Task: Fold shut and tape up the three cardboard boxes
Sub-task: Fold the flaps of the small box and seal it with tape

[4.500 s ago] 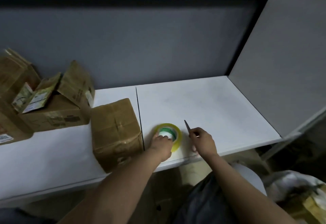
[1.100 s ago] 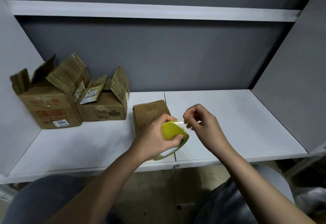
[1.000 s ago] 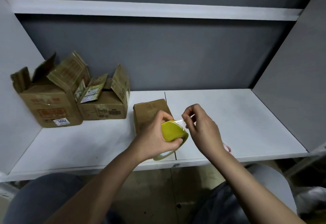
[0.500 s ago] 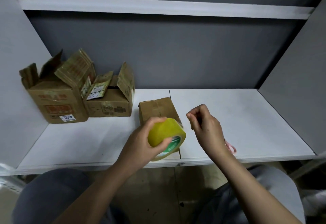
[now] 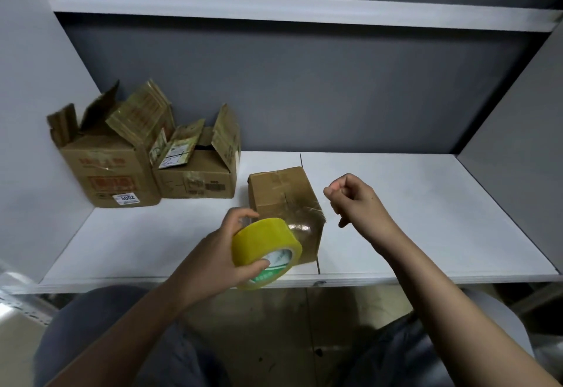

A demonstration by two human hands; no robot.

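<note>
My left hand (image 5: 213,252) is gripping the yellow tape roll (image 5: 265,249) while my right hand (image 5: 353,200), which was picking at the roll's edge a moment ago, is now pinching the freed clear strip (image 5: 304,219) and drawing it out above the closed box (image 5: 283,194), so taping is beginning. I am counting three boxes on the white shelf (image 5: 426,219): this folded one by my hands, and two open-flapped ones, the tall box (image 5: 106,173) and the low box (image 5: 198,179), standing at far left; one tape roll.
</note>
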